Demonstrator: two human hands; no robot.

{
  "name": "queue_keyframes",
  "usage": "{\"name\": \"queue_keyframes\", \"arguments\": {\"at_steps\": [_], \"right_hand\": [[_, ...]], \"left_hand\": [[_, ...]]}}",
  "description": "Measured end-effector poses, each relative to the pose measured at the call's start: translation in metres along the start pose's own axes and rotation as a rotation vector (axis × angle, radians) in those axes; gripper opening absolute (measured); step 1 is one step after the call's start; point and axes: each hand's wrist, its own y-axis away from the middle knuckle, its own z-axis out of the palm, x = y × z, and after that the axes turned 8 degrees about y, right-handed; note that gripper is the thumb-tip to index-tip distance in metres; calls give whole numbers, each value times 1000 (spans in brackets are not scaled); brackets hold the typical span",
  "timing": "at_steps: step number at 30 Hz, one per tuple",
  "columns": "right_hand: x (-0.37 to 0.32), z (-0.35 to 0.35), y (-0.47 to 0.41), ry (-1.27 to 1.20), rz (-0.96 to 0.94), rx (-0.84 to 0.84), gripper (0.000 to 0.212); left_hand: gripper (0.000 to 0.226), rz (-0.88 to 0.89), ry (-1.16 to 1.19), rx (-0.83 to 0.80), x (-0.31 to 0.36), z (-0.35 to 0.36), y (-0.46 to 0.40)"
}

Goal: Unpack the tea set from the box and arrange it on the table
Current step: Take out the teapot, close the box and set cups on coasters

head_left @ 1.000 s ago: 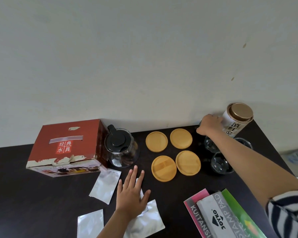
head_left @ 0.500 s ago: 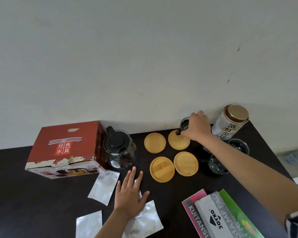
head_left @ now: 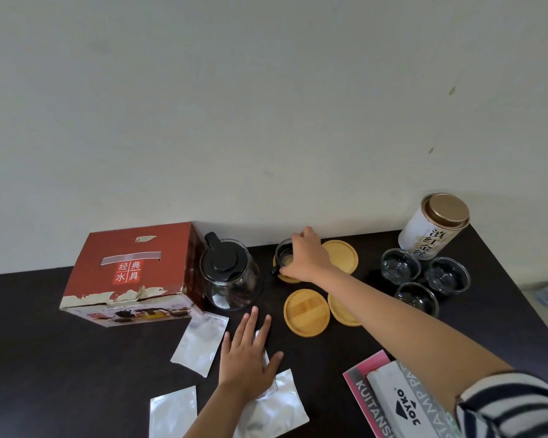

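My right hand (head_left: 306, 259) grips a small glass cup (head_left: 284, 256) with a black handle and holds it on the back left wooden coaster (head_left: 290, 277). Three more round wooden coasters lie close by: one behind my wrist (head_left: 342, 255), one in front (head_left: 307, 312), and one partly hidden under my forearm (head_left: 340, 311). Three glass cups (head_left: 400, 267) (head_left: 446, 275) (head_left: 416, 298) stand to the right. The glass teapot (head_left: 230, 275) with a black lid stands beside the red box (head_left: 130, 273). My left hand (head_left: 249, 352) lies flat, fingers spread, on a silver pouch (head_left: 271, 406).
A white tea tin (head_left: 434, 229) with a gold lid stands at the back right by the wall. Two more silver pouches (head_left: 200, 343) (head_left: 173, 412) lie on the dark table (head_left: 45, 358). Stationery packs (head_left: 402, 403) sit at the front right edge.
My right hand carried a glass cup leftward from beside the tea tin, over the back right coaster, onto the back left coaster. My left hand stayed flat on the pouch.
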Motion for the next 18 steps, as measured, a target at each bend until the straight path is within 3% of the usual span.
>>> {"name": "queue_keyframes", "arguments": {"at_steps": [10,15,18], "right_hand": [[0,8,-2,-53,74,23,64],[7,4,7,-56,45,28,78],[30,-8,17,-20,102,28,71]], "left_hand": [[70,-1,0,8,-1,1,0],[70,1,-10,10,-1,-1,0],[70,7,-8,12,-1,0,0]]}}
